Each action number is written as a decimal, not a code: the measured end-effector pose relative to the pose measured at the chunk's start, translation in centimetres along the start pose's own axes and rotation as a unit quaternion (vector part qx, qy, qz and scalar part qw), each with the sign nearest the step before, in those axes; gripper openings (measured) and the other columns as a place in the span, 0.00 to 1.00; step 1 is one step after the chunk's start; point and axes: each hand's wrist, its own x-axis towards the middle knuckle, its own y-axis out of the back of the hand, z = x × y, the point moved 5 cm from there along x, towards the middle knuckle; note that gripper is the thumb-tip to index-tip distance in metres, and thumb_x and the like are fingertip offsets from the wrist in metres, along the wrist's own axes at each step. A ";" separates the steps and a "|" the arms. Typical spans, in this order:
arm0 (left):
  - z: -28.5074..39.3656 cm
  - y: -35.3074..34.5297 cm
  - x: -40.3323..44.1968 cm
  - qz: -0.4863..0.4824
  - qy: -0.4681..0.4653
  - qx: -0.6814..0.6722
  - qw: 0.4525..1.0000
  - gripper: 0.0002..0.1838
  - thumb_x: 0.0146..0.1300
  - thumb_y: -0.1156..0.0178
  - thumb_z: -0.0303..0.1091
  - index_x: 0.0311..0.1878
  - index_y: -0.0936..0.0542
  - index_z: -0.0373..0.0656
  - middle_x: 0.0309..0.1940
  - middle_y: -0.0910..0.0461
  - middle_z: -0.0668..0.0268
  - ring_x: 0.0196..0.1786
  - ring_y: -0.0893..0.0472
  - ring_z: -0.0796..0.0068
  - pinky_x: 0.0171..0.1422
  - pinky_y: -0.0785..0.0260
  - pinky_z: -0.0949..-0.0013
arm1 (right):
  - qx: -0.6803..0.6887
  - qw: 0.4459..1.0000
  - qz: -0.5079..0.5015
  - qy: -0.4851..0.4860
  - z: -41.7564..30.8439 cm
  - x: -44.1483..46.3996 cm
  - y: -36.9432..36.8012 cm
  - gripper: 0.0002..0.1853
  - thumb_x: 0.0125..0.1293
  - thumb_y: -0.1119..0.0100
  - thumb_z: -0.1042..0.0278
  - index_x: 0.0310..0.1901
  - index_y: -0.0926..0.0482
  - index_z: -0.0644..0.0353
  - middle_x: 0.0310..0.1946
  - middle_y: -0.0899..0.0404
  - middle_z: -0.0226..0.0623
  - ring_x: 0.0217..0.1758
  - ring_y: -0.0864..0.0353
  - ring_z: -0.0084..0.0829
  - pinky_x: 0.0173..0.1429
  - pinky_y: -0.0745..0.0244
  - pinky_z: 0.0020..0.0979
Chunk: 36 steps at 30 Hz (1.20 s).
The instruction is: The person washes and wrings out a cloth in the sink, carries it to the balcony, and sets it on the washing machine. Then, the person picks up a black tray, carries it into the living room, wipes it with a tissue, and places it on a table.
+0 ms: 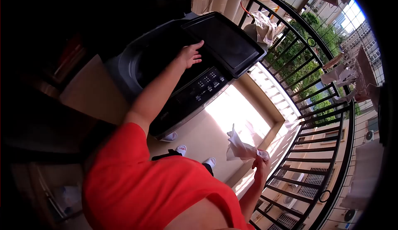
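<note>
Red short-sleeved top [153,188], white slippers [211,162]

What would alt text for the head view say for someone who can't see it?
The right hand holds a white cloth beside a balcony railing; the open left hand is by the raised lid of a black washing machine.

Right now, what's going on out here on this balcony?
A person in a red top is beside a black washing machine with its lid raised. Their left hand is open near the lid; whether it touches is unclear. Their right hand grips a white cloth, which hangs clear of the machine.
</note>
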 end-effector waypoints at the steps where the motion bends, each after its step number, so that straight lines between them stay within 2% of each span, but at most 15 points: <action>1: -0.5 -0.4 1.0 -0.018 0.032 -0.008 0.999 0.48 0.49 0.32 0.53 0.66 0.44 0.37 0.64 0.41 0.52 0.64 0.38 0.55 0.58 0.38 0.55 | 0.002 1.000 -0.010 -0.002 -0.4 1.4 -0.1 0.10 0.61 0.46 0.72 0.42 0.24 0.65 0.18 0.30 0.29 0.15 0.37 0.18 0.16 0.45 0.19; 2: -0.8 -0.6 2.0 0.001 0.020 0.004 1.000 0.41 0.51 0.34 0.55 0.61 0.36 0.39 0.59 0.34 0.55 0.59 0.33 0.57 0.58 0.38 0.54 | 0.003 1.000 -0.020 -0.006 -0.7 2.6 -0.1 0.10 0.61 0.45 0.71 0.42 0.24 0.65 0.18 0.31 0.29 0.15 0.37 0.18 0.17 0.44 0.19; 6: -1.7 -1.9 3.4 0.084 0.008 0.018 0.996 0.30 0.54 0.37 0.56 0.47 0.26 0.38 0.45 0.23 0.60 0.46 0.23 0.63 0.54 0.34 0.54 | -0.026 0.998 -0.061 -0.014 -1.4 7.4 0.8 0.10 0.61 0.44 0.68 0.42 0.24 0.65 0.18 0.31 0.28 0.15 0.37 0.17 0.17 0.44 0.19; 9: -2.9 -1.2 5.3 0.143 -0.063 0.059 0.986 0.31 0.55 0.38 0.55 0.50 0.28 0.35 0.47 0.24 0.56 0.49 0.24 0.61 0.53 0.32 0.55 | -0.045 0.994 -0.093 -0.034 -1.8 10.8 2.0 0.11 0.61 0.44 0.67 0.42 0.24 0.65 0.17 0.31 0.28 0.15 0.38 0.17 0.18 0.45 0.20; 11: -2.4 -1.5 4.6 0.242 -0.080 0.121 0.959 0.32 0.56 0.38 0.53 0.52 0.29 0.32 0.47 0.24 0.52 0.50 0.25 0.58 0.54 0.32 0.56 | -0.048 0.991 -0.117 -0.041 -2.0 12.9 2.9 0.11 0.62 0.44 0.67 0.41 0.24 0.65 0.14 0.33 0.27 0.14 0.38 0.17 0.17 0.44 0.20; 13: -1.5 -3.1 2.9 0.278 -0.053 0.156 0.946 0.36 0.57 0.40 0.54 0.57 0.33 0.32 0.53 0.28 0.50 0.62 0.34 0.56 0.63 0.42 0.49 | -0.054 0.988 -0.134 -0.047 -2.1 14.9 3.3 0.11 0.62 0.44 0.66 0.40 0.23 0.65 0.14 0.33 0.27 0.14 0.38 0.16 0.17 0.44 0.20; 17: -1.0 -2.8 4.1 0.268 -0.138 0.135 0.944 0.36 0.55 0.39 0.49 0.58 0.36 0.31 0.55 0.31 0.49 0.59 0.31 0.57 0.60 0.39 0.51 | -0.061 0.982 -0.170 -0.050 -1.4 18.7 3.8 0.10 0.62 0.44 0.66 0.40 0.23 0.64 0.14 0.33 0.27 0.14 0.38 0.16 0.17 0.44 0.20; 18: -0.9 -2.6 3.6 0.307 -0.136 0.131 0.933 0.32 0.55 0.39 0.47 0.55 0.34 0.31 0.52 0.29 0.51 0.54 0.28 0.59 0.56 0.34 0.55 | -0.065 0.980 -0.182 -0.047 -1.3 19.7 3.9 0.10 0.62 0.44 0.66 0.40 0.23 0.64 0.14 0.33 0.27 0.14 0.38 0.16 0.17 0.44 0.20; 21: -0.1 -1.8 -2.2 0.380 -0.136 0.095 0.910 0.29 0.55 0.38 0.45 0.51 0.31 0.33 0.48 0.28 0.53 0.51 0.27 0.62 0.52 0.32 0.59 | -0.052 0.977 -0.205 -0.032 -1.5 21.5 3.3 0.09 0.60 0.42 0.68 0.39 0.23 0.63 0.14 0.33 0.26 0.12 0.38 0.16 0.16 0.44 0.20; 22: 0.0 -0.1 -3.2 0.298 -0.143 0.039 0.943 0.25 0.56 0.39 0.44 0.51 0.29 0.37 0.47 0.26 0.57 0.51 0.26 0.65 0.51 0.31 0.62 | -0.061 0.973 -0.222 -0.029 -1.6 21.8 3.1 0.08 0.60 0.44 0.71 0.40 0.23 0.63 0.16 0.32 0.28 0.13 0.38 0.16 0.16 0.44 0.19; 24: 0.0 3.9 -6.7 0.230 -0.212 -0.059 0.948 0.16 0.59 0.41 0.41 0.46 0.23 0.41 0.37 0.21 0.67 0.40 0.22 0.73 0.42 0.29 0.67 | -0.059 0.968 -0.243 -0.015 -1.6 22.4 2.7 0.08 0.60 0.46 0.73 0.41 0.23 0.63 0.19 0.30 0.30 0.13 0.38 0.17 0.16 0.44 0.19; 27: 1.3 9.1 -15.7 0.162 -0.175 -0.092 0.967 0.17 0.61 0.42 0.47 0.42 0.22 0.44 0.28 0.23 0.71 0.32 0.23 0.78 0.35 0.31 0.71 | -0.038 0.975 -0.221 -0.008 -2.0 23.0 2.2 0.09 0.60 0.45 0.74 0.42 0.23 0.64 0.23 0.27 0.30 0.13 0.37 0.16 0.16 0.44 0.18; 30: 1.7 12.6 -25.0 0.274 -0.143 -0.051 0.950 0.30 0.59 0.42 0.54 0.57 0.27 0.40 0.50 0.25 0.59 0.47 0.24 0.68 0.51 0.33 0.67 | -0.019 0.975 -0.219 0.004 -2.6 23.4 1.7 0.10 0.60 0.45 0.72 0.42 0.23 0.63 0.21 0.29 0.28 0.13 0.39 0.15 0.15 0.45 0.18; 32: 0.5 17.0 -29.0 0.322 -0.149 -0.033 0.934 0.29 0.59 0.42 0.53 0.56 0.27 0.40 0.47 0.24 0.60 0.44 0.23 0.68 0.46 0.31 0.67 | -0.006 0.974 -0.223 0.030 -2.5 23.3 1.4 0.10 0.61 0.44 0.68 0.42 0.23 0.63 0.15 0.34 0.24 0.12 0.40 0.14 0.14 0.46 0.19; 36: -1.1 21.6 -33.2 0.371 -0.175 0.002 0.912 0.28 0.59 0.42 0.52 0.55 0.27 0.40 0.44 0.23 0.62 0.42 0.23 0.70 0.43 0.30 0.69 | -0.007 0.979 -0.202 0.031 -3.4 22.3 0.5 0.13 0.61 0.43 0.64 0.41 0.22 0.65 0.13 0.34 0.25 0.12 0.39 0.14 0.13 0.45 0.19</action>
